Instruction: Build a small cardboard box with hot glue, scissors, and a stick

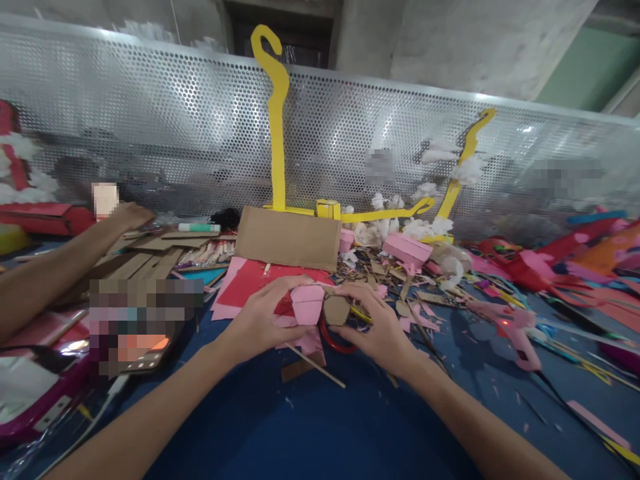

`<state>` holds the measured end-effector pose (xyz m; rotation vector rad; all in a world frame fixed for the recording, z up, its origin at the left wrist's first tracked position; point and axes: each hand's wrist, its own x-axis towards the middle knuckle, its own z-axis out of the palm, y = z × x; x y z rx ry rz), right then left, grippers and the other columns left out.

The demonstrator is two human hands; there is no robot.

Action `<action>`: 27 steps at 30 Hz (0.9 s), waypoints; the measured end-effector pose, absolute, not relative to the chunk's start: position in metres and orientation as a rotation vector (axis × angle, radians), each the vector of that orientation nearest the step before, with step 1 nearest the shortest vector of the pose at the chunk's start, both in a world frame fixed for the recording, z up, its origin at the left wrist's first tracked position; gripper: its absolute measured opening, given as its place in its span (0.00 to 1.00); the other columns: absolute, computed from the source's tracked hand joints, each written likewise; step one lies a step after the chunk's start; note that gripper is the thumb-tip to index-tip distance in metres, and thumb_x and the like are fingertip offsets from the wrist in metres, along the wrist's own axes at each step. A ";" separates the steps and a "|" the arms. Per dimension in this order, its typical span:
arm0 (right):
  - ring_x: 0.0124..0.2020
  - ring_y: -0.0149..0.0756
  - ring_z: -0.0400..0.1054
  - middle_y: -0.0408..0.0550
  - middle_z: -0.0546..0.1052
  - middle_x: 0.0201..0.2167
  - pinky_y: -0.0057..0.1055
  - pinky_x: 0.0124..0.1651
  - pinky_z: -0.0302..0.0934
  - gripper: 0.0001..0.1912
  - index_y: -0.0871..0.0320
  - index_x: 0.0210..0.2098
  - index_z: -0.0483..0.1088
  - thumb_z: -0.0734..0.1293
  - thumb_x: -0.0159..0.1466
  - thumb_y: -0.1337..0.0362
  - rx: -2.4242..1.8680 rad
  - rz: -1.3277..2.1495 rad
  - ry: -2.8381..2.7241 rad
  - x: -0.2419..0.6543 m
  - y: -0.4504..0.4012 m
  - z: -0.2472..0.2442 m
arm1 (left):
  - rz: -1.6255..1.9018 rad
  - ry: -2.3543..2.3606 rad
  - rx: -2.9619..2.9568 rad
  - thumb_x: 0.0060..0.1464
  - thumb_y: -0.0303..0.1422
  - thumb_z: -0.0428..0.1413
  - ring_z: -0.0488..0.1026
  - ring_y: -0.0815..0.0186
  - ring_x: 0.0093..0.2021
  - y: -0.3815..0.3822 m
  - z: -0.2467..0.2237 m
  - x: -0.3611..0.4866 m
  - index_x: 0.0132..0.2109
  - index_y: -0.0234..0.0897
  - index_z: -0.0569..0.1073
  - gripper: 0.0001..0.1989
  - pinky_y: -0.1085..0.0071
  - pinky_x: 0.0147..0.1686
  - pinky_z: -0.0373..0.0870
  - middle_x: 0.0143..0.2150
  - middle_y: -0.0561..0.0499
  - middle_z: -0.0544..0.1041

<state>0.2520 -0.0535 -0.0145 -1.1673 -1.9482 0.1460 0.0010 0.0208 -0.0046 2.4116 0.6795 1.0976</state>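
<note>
My left hand (267, 313) is closed around a small pink paper box (307, 305), its many-sided end facing me. A brown cardboard box (337, 310) with a similar many-sided end sits in my right hand (377, 320), thumb below and fingers above. The two boxes are side by side, almost touching, over the blue table (310, 427). Under them lie pink paper scraps, a thin wooden stick (320, 367) and a red ring-shaped thing (336, 337), partly hidden by my hands.
A pink glue gun (510, 327) with a lit red light lies at the right. Yellow hook shapes (277, 133) stand behind a cardboard panel (287, 237). Cardboard scraps litter the middle. Another person's arm (65, 260) reaches in at the left, near a phone (150, 350).
</note>
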 end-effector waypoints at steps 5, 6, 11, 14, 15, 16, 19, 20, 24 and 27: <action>0.61 0.45 0.65 0.48 0.72 0.58 0.45 0.63 0.62 0.29 0.45 0.60 0.66 0.74 0.62 0.70 -1.163 0.144 -1.955 0.252 -0.055 -0.014 | 1.099 0.671 2.427 0.53 0.34 0.68 0.73 0.55 0.61 0.021 -0.005 0.001 0.63 0.46 0.66 0.32 0.55 0.62 0.70 0.62 0.46 0.75; 0.61 0.45 0.65 0.48 0.72 0.58 0.45 0.63 0.62 0.30 0.45 0.60 0.65 0.74 0.62 0.70 -1.162 0.144 -1.956 0.252 -0.055 -0.014 | 1.099 0.667 2.427 0.53 0.35 0.68 0.73 0.55 0.61 0.021 -0.006 0.000 0.63 0.46 0.66 0.32 0.54 0.62 0.70 0.62 0.46 0.75; 0.62 0.46 0.66 0.49 0.72 0.58 0.46 0.63 0.63 0.29 0.46 0.60 0.66 0.73 0.63 0.69 -1.149 0.151 -1.949 0.252 -0.053 -0.014 | 1.089 0.666 2.422 0.52 0.34 0.68 0.72 0.54 0.62 0.021 -0.007 -0.001 0.63 0.46 0.66 0.33 0.53 0.62 0.69 0.62 0.45 0.75; 0.61 0.47 0.67 0.50 0.72 0.58 0.48 0.63 0.64 0.29 0.46 0.60 0.66 0.73 0.63 0.70 -1.139 0.160 -1.952 0.252 -0.053 -0.014 | 1.089 0.662 2.417 0.52 0.33 0.68 0.72 0.53 0.62 0.021 -0.007 0.000 0.63 0.47 0.66 0.33 0.51 0.62 0.69 0.62 0.45 0.75; 0.61 0.47 0.67 0.50 0.72 0.58 0.48 0.63 0.64 0.29 0.46 0.60 0.66 0.73 0.63 0.70 -1.137 0.160 -1.952 0.252 -0.053 -0.014 | 1.089 0.662 2.415 0.52 0.33 0.68 0.72 0.53 0.62 0.021 -0.006 0.000 0.63 0.47 0.66 0.34 0.51 0.62 0.69 0.62 0.45 0.74; 0.61 0.47 0.67 0.50 0.72 0.58 0.48 0.63 0.64 0.29 0.45 0.60 0.65 0.73 0.63 0.70 -1.137 0.159 -1.953 0.252 -0.053 -0.014 | 1.084 0.661 2.414 0.52 0.33 0.68 0.72 0.53 0.62 0.021 -0.006 0.000 0.63 0.47 0.65 0.34 0.51 0.62 0.69 0.62 0.45 0.74; 0.61 0.47 0.66 0.50 0.72 0.58 0.49 0.63 0.64 0.29 0.45 0.60 0.65 0.73 0.63 0.70 -1.142 0.155 -1.953 0.252 -0.054 -0.013 | 1.085 0.653 2.412 0.52 0.34 0.68 0.72 0.53 0.62 0.021 -0.006 0.000 0.63 0.47 0.65 0.33 0.51 0.62 0.69 0.62 0.45 0.74; 0.61 0.47 0.66 0.50 0.72 0.58 0.49 0.63 0.64 0.30 0.45 0.60 0.65 0.73 0.63 0.70 -1.141 0.154 -1.953 0.251 -0.054 -0.013 | 1.090 0.650 2.414 0.52 0.34 0.68 0.72 0.53 0.62 0.021 -0.006 0.000 0.63 0.47 0.65 0.33 0.51 0.62 0.69 0.62 0.45 0.74; 0.61 0.47 0.67 0.50 0.72 0.58 0.47 0.62 0.64 0.29 0.46 0.60 0.65 0.73 0.63 0.70 -1.137 0.163 -1.958 0.251 -0.054 -0.012 | 1.093 0.662 2.424 0.52 0.33 0.68 0.72 0.53 0.62 0.020 -0.006 0.000 0.63 0.47 0.65 0.33 0.52 0.62 0.69 0.62 0.45 0.74; 0.61 0.45 0.67 0.49 0.72 0.58 0.44 0.62 0.64 0.30 0.46 0.61 0.65 0.73 0.62 0.70 -1.138 0.171 -1.958 0.251 -0.054 -0.012 | 1.082 0.663 2.420 0.53 0.34 0.68 0.72 0.53 0.62 0.020 -0.006 0.000 0.63 0.47 0.66 0.33 0.53 0.62 0.69 0.62 0.45 0.74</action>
